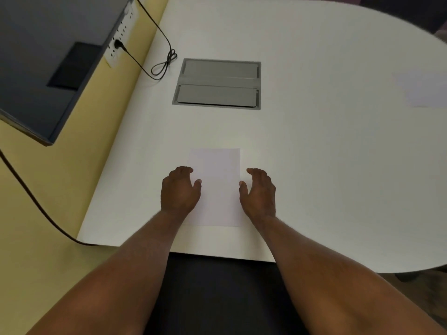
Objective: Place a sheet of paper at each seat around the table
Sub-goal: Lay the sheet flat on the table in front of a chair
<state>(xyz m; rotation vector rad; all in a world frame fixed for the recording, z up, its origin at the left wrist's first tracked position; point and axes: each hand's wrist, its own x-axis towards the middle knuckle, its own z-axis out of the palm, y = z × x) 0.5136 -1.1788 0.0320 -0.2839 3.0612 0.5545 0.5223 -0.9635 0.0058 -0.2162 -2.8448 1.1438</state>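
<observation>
Near the front edge of the white table (314,165) lies a sheet of paper (216,165), flat, long side running away from the person, its near edge just short of the table edge. Left hand (180,189) sits over the sheet's left edge, fingers curled down, thumb tip on the paper; it hides the lower left corner. Right hand (258,192) sits at the right edge, fingers curled, thumb tip at the paper's border. Both hands loosely open, pinching nothing; whether the fingertips press the table, cannot tell.

Open tabletop all around the sheet: bare surface to the right and beyond it up to the grey cable hatch (217,84) set flush in the table, both its lids closed, contents not visible. Table's left edge runs along a yellow wall (60,189); far right edge curves round.

Second sheet of paper (422,90) far right, faint against the white top and cut off by the frame. Black cable (162,66) loops on the table near the hatch, plugged into a white power strip (121,35) on the wall beside a dark screen (48,68), partly out of frame. Dark seat (217,298) under the forearms, blurry.
</observation>
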